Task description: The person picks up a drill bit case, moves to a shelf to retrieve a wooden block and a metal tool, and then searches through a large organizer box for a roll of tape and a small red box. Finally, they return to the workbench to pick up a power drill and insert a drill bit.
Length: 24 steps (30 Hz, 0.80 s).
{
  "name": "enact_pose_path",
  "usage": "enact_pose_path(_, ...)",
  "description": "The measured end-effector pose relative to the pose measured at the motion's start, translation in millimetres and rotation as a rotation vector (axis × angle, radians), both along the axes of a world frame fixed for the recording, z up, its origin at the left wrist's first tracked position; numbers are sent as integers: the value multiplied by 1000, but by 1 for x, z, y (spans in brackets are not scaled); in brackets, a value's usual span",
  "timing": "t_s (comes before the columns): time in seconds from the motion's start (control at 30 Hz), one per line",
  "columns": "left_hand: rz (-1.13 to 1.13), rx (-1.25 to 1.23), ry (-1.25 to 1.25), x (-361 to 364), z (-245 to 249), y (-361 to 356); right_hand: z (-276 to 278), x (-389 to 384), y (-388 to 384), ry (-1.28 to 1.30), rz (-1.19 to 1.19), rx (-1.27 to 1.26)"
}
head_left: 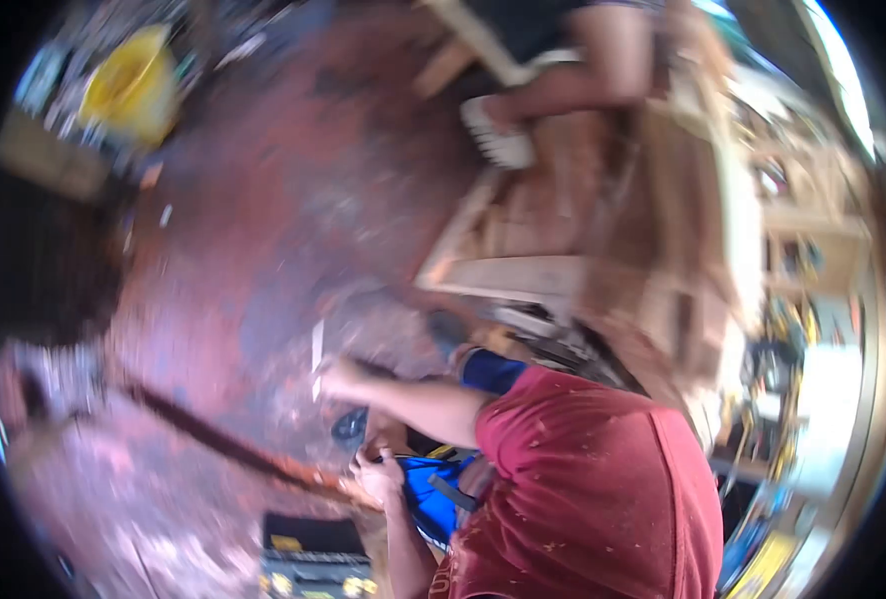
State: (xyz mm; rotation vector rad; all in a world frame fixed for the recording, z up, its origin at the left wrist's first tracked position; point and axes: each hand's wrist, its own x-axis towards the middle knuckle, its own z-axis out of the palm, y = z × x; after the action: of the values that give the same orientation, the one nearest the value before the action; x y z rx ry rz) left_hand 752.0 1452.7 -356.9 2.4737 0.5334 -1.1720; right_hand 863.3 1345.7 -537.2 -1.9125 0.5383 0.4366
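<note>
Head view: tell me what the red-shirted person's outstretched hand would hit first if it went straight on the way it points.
Probably the pale strip just beyond the outstretched hand; the hand may touch it already. Past that lies only reddish floor. Blur leaves depth unsure.

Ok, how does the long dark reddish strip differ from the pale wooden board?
The long dark reddish strip is thin and dark; the pale wooden board is broader and light. The strip runs diagonally across the floor toward the red-shirted person's lower hand; the board lies apart, beside the wooden frame. Both look wooden; blur hides detail.
</note>
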Motion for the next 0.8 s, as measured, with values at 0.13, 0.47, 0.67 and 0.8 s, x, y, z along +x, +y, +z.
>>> enact_pose_path(0.13,-198,-322,-198,-27,-18,29,269,50,-10,-71,-30,127)
enact_pose_path(0.47,378,-766,-54,71,39,142,611,-34,-283,-764,-800,-196)
enact_pose_path(0.67,640,-621,-169,-23,31,190,598,-137,-480,-928,-1294,-98)
enact_pose_path(0.8,1092,-818,50,-125,115,159,538,-31,-291,-187,-380,13)
